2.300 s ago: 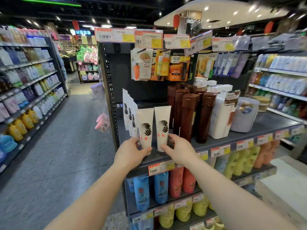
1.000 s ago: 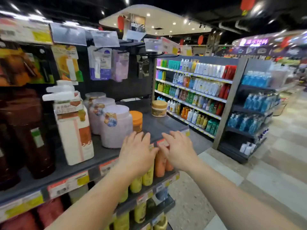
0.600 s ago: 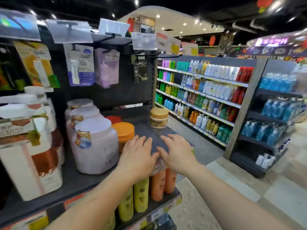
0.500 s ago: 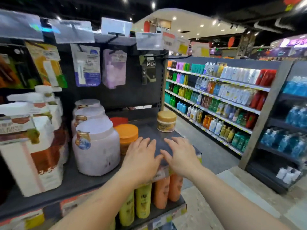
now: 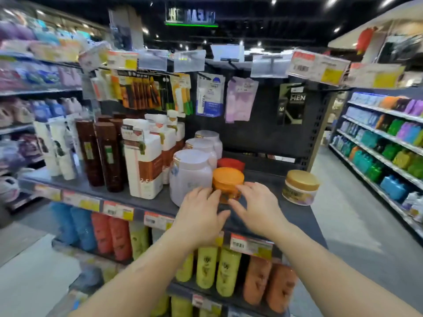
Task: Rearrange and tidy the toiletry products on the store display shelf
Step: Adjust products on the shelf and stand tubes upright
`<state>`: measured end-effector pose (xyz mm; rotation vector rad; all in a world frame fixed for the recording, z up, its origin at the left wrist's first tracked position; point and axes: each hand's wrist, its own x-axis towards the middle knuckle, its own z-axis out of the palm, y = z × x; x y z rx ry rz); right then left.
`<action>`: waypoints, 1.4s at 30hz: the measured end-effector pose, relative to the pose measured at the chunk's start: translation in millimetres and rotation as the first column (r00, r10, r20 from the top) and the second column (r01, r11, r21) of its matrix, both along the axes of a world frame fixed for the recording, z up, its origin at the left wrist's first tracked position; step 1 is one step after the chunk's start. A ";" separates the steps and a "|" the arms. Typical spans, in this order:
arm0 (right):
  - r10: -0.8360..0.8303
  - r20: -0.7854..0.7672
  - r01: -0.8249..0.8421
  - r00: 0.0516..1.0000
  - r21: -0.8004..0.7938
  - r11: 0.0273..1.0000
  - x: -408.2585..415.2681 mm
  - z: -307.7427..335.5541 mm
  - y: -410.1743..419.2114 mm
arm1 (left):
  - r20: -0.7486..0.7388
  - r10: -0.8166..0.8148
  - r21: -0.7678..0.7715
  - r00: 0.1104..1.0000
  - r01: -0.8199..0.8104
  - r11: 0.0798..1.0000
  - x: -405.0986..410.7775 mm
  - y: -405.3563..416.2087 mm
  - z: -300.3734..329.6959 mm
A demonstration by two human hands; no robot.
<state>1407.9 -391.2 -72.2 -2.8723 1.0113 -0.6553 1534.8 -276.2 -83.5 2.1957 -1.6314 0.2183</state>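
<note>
Head view looks down on a grey display shelf lined with toiletries. Toward its left end stand white tubes, then dark brown bottles, then white pump bottles, each kind filed front to back so labels face the aisle. Next comes a column of pale lidded tubs. Just right of the front tub sits an orange-lidded jar, with a red lid behind it. The left hand reaches in with fingers straight, tips at or near the jar's left side; the right hand mirrors it on the right, fingers spread. Neither hand has closed round the jar; whether they touch it is unclear. Probably they bracket it to square it up with its row. Alone near the shelf's right edge stands a gold-lidded jar, likely needing a neighbour.
</note>
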 end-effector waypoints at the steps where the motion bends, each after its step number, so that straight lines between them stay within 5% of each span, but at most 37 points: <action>1: 0.024 0.012 -0.024 1.000 0.001 1.000 6.3 0.3 1.8 | 0.003 0.021 -0.004 1.000 -0.021 1.000 5.0 5.3 3.3; 11: 0.058 0.018 -0.058 0.998 0.009 0.998 65.5 8.1 -12.3 | 0.102 0.162 -0.235 0.982 -0.134 0.963 65.4 22.0 30.9; 16: -0.012 -0.004 0.013 1.000 0.071 0.997 83.4 10.1 -23.2 | 0.199 0.118 -0.167 0.973 -0.085 0.982 97.3 2.6 45.2; 31: 0.123 0.053 -0.126 0.991 0.044 0.991 104.1 -3.2 -47.0 | 0.407 0.082 -0.030 0.909 -0.077 0.997 117.9 -0.7 59.0; 42: 0.298 0.090 -0.303 0.950 0.058 0.951 106.4 5.3 -80.7 | 0.269 0.125 -0.006 0.955 -0.128 0.992 102.5 -14.8 70.4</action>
